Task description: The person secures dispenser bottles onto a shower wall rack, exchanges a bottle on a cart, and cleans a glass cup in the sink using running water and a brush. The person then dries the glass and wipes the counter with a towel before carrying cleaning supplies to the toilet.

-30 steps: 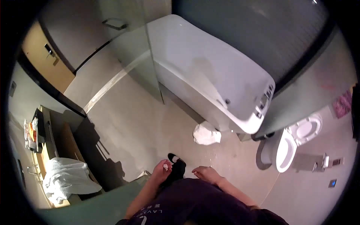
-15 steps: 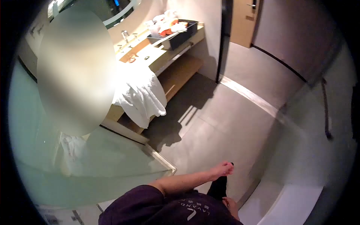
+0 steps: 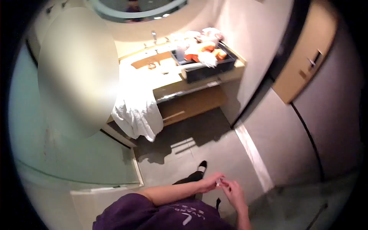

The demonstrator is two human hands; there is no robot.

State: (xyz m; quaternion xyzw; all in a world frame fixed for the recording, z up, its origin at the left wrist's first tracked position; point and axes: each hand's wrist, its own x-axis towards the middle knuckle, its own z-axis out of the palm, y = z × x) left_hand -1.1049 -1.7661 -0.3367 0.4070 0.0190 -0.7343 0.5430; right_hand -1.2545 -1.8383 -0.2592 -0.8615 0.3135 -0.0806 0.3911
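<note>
In front of my shirt, my left hand and my right hand meet at the fingertips. Between them shows a small whitish thing, too small to name. The left fingers are curled closed around one side of it. From the other side, the right fingers pinch together at it. Below the hands lie the grey floor and my foot in a dark shoe.
A wooden washbasin counter carries a black bin full of white and orange items. White cloth hangs over its front. Glass stands left, a door right. A pale oval blur hides the upper left.
My right hand has come up from beside my body to meet my left hand. The view has turned, so the counter and door appear further right and lower.
</note>
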